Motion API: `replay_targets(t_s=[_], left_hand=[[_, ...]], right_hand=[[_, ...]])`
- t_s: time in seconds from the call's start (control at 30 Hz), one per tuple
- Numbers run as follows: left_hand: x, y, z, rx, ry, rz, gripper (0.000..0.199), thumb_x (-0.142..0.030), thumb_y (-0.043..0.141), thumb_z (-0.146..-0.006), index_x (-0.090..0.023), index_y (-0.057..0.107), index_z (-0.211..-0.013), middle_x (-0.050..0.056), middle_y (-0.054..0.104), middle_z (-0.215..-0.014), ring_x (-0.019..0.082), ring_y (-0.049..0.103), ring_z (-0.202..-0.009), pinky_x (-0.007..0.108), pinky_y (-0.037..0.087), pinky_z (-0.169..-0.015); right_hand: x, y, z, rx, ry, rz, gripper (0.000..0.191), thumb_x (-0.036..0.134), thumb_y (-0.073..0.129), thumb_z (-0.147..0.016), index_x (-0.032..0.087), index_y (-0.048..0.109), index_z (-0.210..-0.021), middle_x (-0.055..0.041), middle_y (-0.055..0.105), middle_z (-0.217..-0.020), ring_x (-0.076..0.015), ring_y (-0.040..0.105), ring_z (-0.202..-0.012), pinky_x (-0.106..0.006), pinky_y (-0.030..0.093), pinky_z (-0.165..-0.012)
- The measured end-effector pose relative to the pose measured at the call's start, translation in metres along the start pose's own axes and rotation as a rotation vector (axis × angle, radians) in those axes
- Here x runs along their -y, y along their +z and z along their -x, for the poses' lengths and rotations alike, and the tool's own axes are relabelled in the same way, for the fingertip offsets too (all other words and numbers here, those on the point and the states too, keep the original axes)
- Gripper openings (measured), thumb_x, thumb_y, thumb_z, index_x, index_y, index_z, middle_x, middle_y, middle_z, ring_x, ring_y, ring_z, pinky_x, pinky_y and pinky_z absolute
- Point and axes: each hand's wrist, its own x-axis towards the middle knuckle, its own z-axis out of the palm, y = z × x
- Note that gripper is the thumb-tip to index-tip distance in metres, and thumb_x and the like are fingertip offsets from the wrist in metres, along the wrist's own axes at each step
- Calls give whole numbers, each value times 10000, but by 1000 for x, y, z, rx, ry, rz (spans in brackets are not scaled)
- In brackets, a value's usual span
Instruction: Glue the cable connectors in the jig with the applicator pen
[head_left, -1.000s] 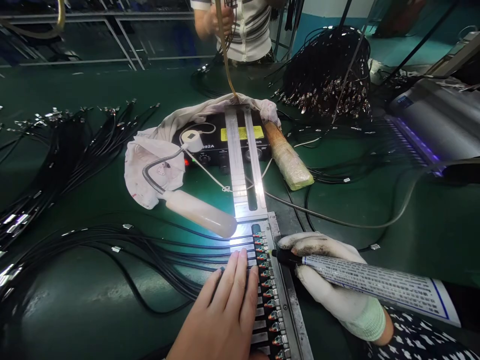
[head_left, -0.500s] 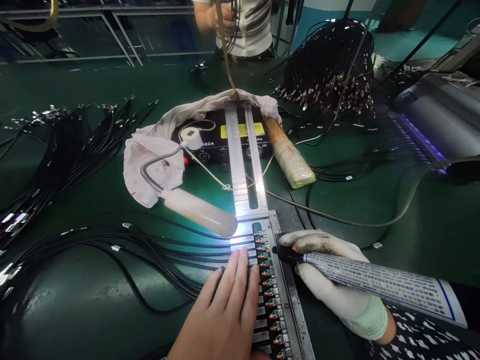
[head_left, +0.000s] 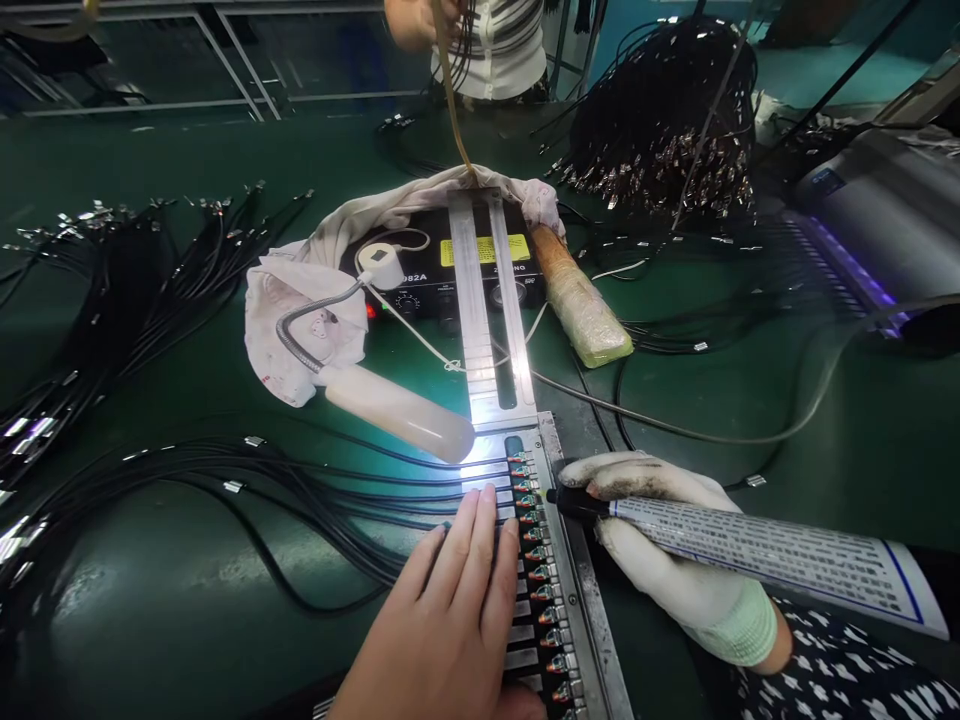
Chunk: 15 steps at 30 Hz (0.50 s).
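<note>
Connector row point(head_left: 541, 573) runs near-to-far along the metal fixture point(head_left: 579, 622) between the hands: bare left hand point(head_left: 450, 610) lies flat over black cables point(head_left: 330, 525), fingers nearest the row, gloved right hand point(head_left: 667, 585) grips a printed tube point(head_left: 750, 550) crosswise, tip just right of the row's far part.

Single head-worn view, looking forward and down across green table point(head_left: 165, 630). Left hand point(head_left: 457, 595) and right hand point(head_left: 679, 570) close, low in frame; co-worker's torso point(head_left: 495, 60) farther, cropped at top.
</note>
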Motion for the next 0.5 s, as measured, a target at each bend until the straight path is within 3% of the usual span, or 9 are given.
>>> replay_targets(t_s=[0.27, 0.5], left_hand=[[3, 3, 1, -19, 31, -34, 846, -792, 271, -845, -156, 587, -1304, 135, 536, -1405, 267, 490, -1312, 373, 298, -1035], [4, 4, 0, -40, 39, -72, 502, -509, 405, -964, -181, 563, -1310, 101, 564, -1383, 233, 523, -1284, 348, 306, -1020]], right_hand=[[0, 1, -1, -5, -23, -10, 218, 59, 605, -696, 218, 663, -834, -36, 750, -885, -204, 734, -805, -296, 626, -748], [0, -1, -2, 1, -43, -1, 208, 75, 610, -697, 217, 671, -836, -36, 752, -881, -200, 736, -798, -280, 626, -744]])
